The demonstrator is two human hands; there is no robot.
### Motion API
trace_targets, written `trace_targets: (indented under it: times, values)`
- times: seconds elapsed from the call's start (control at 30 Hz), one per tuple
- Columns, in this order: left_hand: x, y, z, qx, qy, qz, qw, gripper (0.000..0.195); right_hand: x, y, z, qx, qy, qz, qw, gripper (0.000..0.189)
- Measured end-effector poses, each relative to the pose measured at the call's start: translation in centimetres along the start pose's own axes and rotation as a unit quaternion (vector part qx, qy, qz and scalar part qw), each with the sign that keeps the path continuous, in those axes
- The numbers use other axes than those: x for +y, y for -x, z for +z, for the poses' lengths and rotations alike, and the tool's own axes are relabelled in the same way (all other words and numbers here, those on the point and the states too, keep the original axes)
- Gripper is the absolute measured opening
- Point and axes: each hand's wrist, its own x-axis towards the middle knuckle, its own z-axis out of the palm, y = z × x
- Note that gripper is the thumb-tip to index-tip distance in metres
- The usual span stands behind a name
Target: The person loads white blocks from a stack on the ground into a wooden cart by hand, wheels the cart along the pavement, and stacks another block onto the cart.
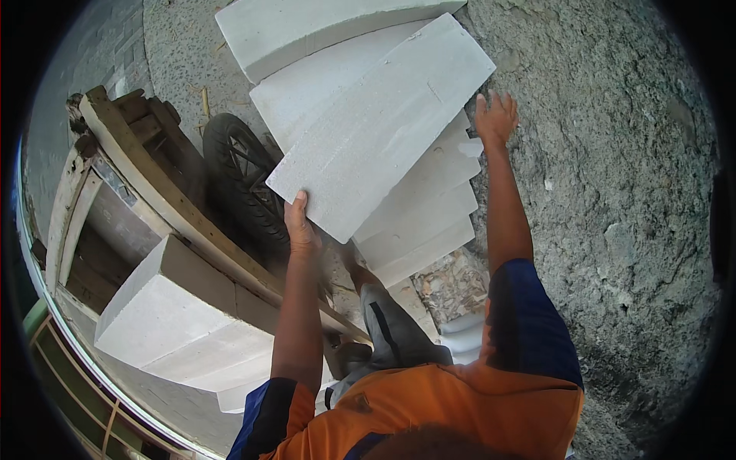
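My left hand (300, 225) grips the near left corner of a pale aerated concrete block (382, 129), with the thumb on its upper face. This block lies askew across other blocks. My right hand (497, 119) is off the block's far right end, beside a rough cement wall, its fingers apart and holding nothing. Beneath and to the right, a stepped stack of similar blocks (422, 215) shows its staggered ends. Another block (322, 34) lies beyond, at the top of the view.
On the left stands a wooden cart (155, 167) with a spoked, rubber-tyred wheel (238, 172). More concrete blocks (178, 322) rest on its near side. The rough cement wall (621, 190) runs along the right. A metal railing (109, 420) appears at the lower left.
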Motion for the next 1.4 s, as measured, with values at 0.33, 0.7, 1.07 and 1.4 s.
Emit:
trace_targets:
  times: [0.33, 0.7, 1.07, 1.4]
  values:
    - [-0.5, 0.8, 1.1, -0.027, 0.001, -0.001, 1.000, 0.085, -0.9, -23.9, 7.2, -0.187, -0.095, 0.010, 0.978, 0.108]
    - [1.2, 11.4, -1.5, 0.048, 0.011, -0.073, 0.996, 0.090, -6.5, -16.6, 7.5, -0.303, -0.019, -0.029, 0.952, 0.103]
    - [13.5, 26.3, -4.9, 0.087, -0.317, -0.002, 0.945, 0.105, -1.3, 8.2, 0.5, -0.289, -0.242, 0.186, 0.908, 0.096]
    - [22.8, 34.3, -11.7, 0.105, -0.348, 0.034, 0.931, 0.106, 0.4, 31.0, -6.9, -0.366, -0.289, 0.373, 0.802, 0.092]
